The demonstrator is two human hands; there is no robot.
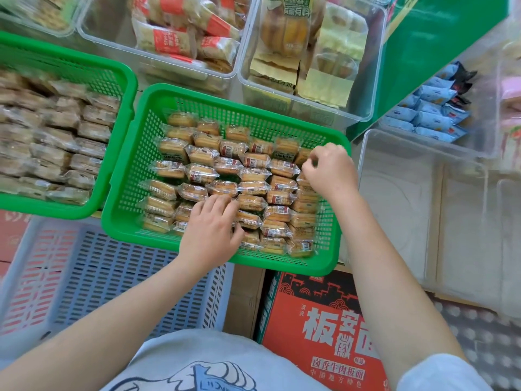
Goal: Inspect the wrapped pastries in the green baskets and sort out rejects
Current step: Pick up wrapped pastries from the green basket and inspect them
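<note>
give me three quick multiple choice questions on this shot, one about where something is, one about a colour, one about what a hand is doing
1. Where is the red printed carton?
A. below the near green basket
B. inside the far basket
C. on a shelf above

2. What colour is the basket both hands reach into?
A. blue
B. green
C. red

3. What is the left hand doing?
A. hanging idle outside the basket
B. resting on the wrapped pastries
C. holding a box

Answers: 1 A, it sits under the basket's near rim. 2 B, its mesh walls are green. 3 B, its fingers lie on the packets.
</note>
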